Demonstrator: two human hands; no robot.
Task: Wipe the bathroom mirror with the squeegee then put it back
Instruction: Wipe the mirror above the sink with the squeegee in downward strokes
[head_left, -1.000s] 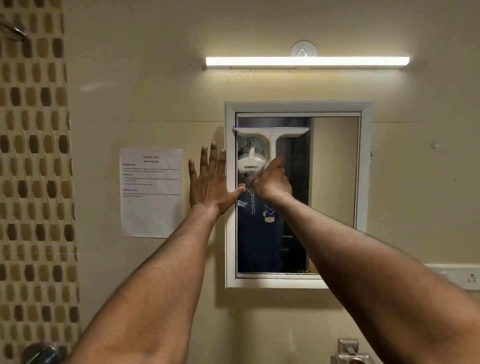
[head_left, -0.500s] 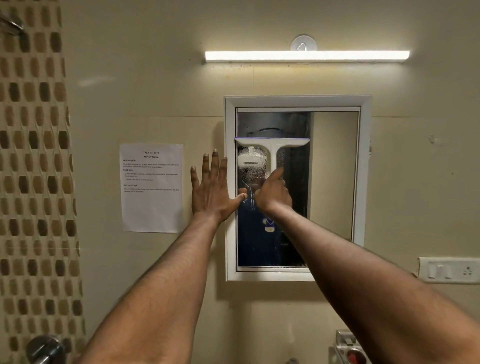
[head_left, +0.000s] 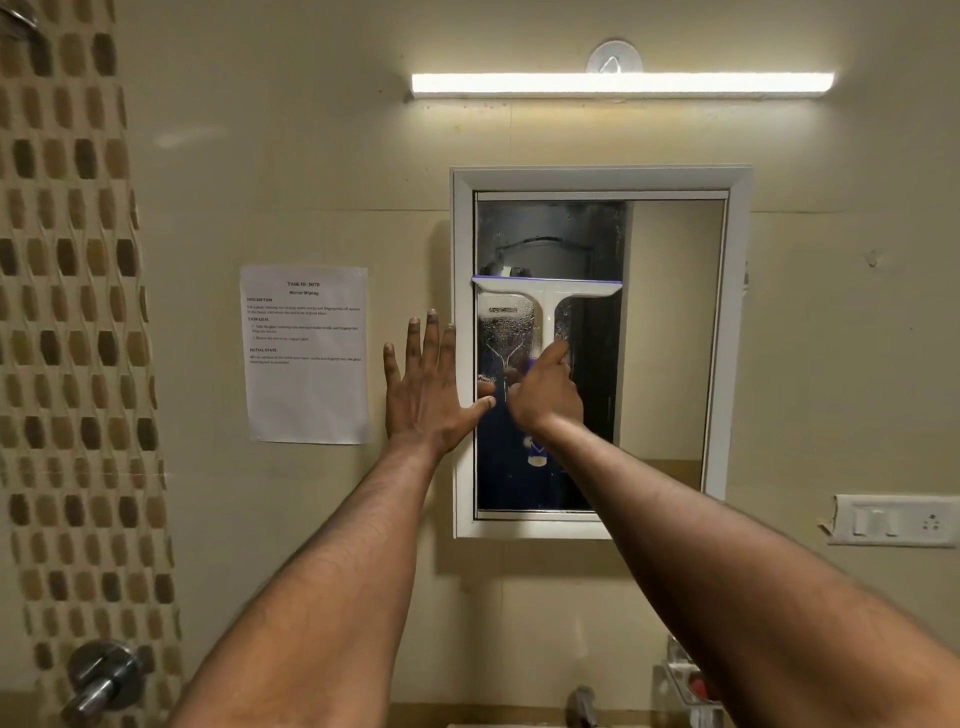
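A white-framed bathroom mirror (head_left: 675, 338) hangs on the beige wall. A white T-shaped squeegee (head_left: 548, 296) with a purple blade edge lies flat against the glass on the mirror's left half, blade level. My right hand (head_left: 545, 395) is closed around its handle, index finger stretched up along the stem. Glass above the blade looks smooth; droplets cover the glass below it. My left hand (head_left: 426, 384) is pressed flat on the wall beside the mirror's left frame, fingers spread, thumb touching the frame.
A printed paper sheet (head_left: 306, 353) is taped left of the mirror. A tube light (head_left: 623, 83) glows above. A switch plate (head_left: 893, 519) sits at the right. A chrome tap knob (head_left: 104, 675) is low left on the mosaic tile strip.
My right hand has drawn the squeegee down the mirror from near its top to about mid-height. My left hand has stayed flat on the wall.
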